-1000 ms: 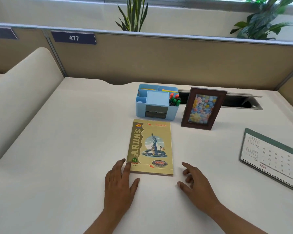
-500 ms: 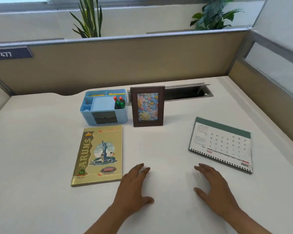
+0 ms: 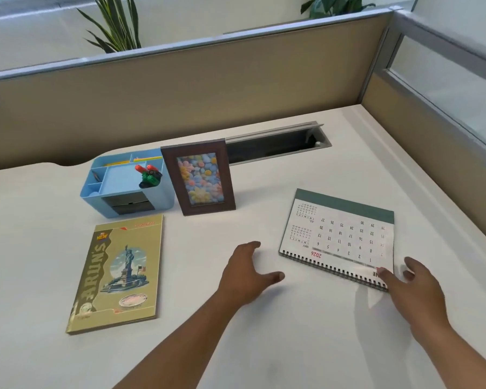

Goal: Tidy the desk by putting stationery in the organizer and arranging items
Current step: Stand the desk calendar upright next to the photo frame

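Observation:
A spiral-bound desk calendar lies flat at the right of the white desk, its print upside down to me. My right hand is open at its near right corner, the thumb tip on the spiral edge. My left hand hovers open just left of the calendar, touching nothing. A gold notebook with a statue picture lies at the left. Behind it stands a blue organizer holding red and green markers. A brown photo frame stands upright beside the organizer.
An open cable slot runs along the back of the desk behind the frame. Tan partition walls close off the back and the right side. Potted plants stand beyond the back wall.
My view has swung right, so the calendar now sits near the middle. Both hands left the notebook and moved right; my right hand has reached the calendar's near corner.

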A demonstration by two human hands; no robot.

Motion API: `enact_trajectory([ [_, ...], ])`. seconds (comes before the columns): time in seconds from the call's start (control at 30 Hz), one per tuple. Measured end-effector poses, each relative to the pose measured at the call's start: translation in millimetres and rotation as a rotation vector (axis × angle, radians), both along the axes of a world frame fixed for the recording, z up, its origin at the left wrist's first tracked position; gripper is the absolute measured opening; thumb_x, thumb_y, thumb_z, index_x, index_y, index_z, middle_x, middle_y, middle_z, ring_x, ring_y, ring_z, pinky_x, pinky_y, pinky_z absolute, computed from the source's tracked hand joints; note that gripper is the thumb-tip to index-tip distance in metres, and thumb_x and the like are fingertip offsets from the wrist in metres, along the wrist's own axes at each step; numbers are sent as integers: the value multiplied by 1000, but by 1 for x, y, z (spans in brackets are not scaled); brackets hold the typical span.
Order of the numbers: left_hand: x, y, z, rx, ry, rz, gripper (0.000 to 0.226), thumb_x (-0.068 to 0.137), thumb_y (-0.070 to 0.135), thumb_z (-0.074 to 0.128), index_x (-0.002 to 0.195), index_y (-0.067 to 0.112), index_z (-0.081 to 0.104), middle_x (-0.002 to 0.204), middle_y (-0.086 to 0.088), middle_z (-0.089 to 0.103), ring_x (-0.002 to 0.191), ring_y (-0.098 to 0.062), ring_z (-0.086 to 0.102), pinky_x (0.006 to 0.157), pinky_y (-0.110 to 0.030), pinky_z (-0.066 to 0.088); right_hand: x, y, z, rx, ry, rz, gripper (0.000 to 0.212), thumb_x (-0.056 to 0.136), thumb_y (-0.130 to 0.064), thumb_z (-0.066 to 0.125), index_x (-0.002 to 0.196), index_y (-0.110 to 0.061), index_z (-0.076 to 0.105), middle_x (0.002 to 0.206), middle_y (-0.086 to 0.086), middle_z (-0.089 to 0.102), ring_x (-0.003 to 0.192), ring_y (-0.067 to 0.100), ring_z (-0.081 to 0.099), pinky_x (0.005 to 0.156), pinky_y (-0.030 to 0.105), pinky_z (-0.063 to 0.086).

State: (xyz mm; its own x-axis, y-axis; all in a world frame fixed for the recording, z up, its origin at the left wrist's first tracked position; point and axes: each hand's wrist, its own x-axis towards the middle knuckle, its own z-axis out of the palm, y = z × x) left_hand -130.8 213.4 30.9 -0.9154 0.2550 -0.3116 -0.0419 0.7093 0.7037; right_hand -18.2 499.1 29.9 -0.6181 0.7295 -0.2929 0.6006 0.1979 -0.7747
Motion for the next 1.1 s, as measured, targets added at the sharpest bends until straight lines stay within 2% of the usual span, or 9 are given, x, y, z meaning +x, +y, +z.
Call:
enact_trajectory([
  [0.17,-18,26,1,59,-63,73,87,71,54,80,142,23,42,138,7,51,107,-8,54,90,-22,42,-8,6,-3,-74,12,3,57,87,-24,74,138,-11,51,137,9,57,128,24,51,101,41,40],
  [0.33,-28,47,3,156,-145,95,82,76,51,77,144,22,41,141,7,50,116,-9,51,92,-22,39,-11,4,-4,-24,46,52,38,86,-18,73,121,-23,60,100,-12,61,102,15,55,87,35,41],
  [0.47,-29,61,3,217,-200,86,85,77,44,78,147,22,34,140,7,50,125,-9,48,97,-22,37,-12,3,-1,-56,61,61,33,86,-16,72,109,-35,58,94,-26,59,99,14,58,84,36,42],
  [0.63,-32,68,5,227,-208,156,68,78,40,79,133,22,45,111,13,59,102,-5,59,81,-18,44,-16,1,3,-158,103,-9,30,86,-12,72,94,-37,58,91,-25,60,88,-6,58,85,34,44],
  [0.7,-34,66,8,256,-270,207,54,79,37,79,122,22,49,102,11,60,88,-3,61,67,-17,45,-20,3,5,-204,110,-46,22,87,-14,72,101,-28,65,98,-12,65,90,4,61,85,33,43],
  [0.8,-33,59,10,266,-264,242,30,86,28,72,111,15,62,102,1,69,85,-12,66,66,-24,51,-26,6,7,-304,107,-95,43,88,-17,71,128,-7,60,113,10,67,101,28,63,87,34,43],
  [0.87,-31,53,15,284,-224,258,10,92,22,65,99,16,67,96,1,72,80,-12,68,62,-22,50,-27,5,10,-371,101,-76,36,89,-18,69,124,-8,63,109,11,72,102,31,67,95,40,50],
  [0.93,-27,44,23,320,-188,270,9,94,21,62,89,19,68,86,4,72,67,-4,64,55,-15,46,-26,2,13,-424,68,-27,19,92,-16,64,109,-15,72,100,3,77,96,27,72,92,46,54],
  [1.1,-9,13,46,468,-187,277,10,92,17,66,100,19,72,94,1,77,91,-20,72,81,-33,58,-22,-10,25,-492,112,18,13,94,-14,60,97,-14,72,93,2,78,85,25,74,75,40,56],
])
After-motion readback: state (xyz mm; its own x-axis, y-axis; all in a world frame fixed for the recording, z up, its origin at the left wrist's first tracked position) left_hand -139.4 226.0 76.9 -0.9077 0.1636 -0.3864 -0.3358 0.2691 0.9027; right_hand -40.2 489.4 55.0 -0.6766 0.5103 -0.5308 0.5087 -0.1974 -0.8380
